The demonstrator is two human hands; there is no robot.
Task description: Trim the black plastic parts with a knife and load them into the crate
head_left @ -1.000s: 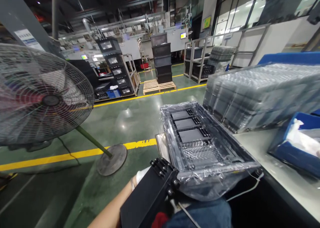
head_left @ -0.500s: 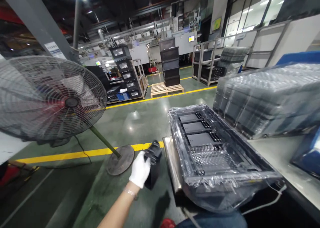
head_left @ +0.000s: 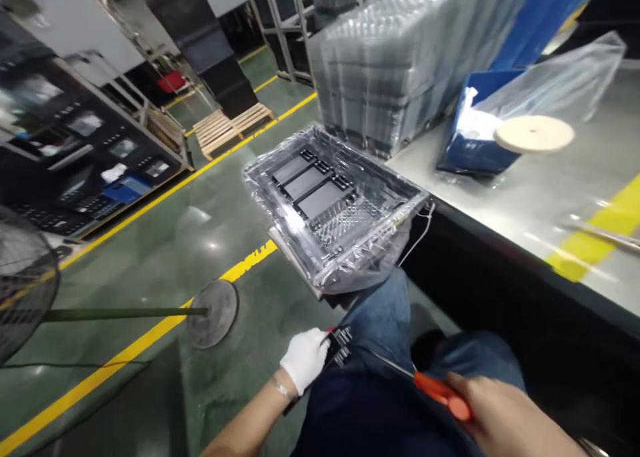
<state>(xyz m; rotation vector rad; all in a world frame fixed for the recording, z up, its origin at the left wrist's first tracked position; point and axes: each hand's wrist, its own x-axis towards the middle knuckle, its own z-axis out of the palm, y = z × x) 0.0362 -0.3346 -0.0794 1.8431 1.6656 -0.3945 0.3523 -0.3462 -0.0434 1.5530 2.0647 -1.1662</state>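
Observation:
My left hand, in a white glove, is closed around a black plastic part held in front of my lap. The part's slotted end sticks out past the fingers; its lower portion is mostly hidden. My right hand, bare, grips an orange-handled tool with a thin metal shaft pointing left toward the part. A gap shows between the shaft and the part. Beyond my knees, a dark crate lined with clear plastic film holds several flat black parts lying in a row.
A black-edged worktable runs along the right, carrying a blue bin and a round beige disc. Film-wrapped stacks stand behind the crate. To the left are a fan's round base and its pole.
The view has swung down and to the right. My left hand has drawn the black part back toward my lap. My right hand has come into view with the orange-handled tool.

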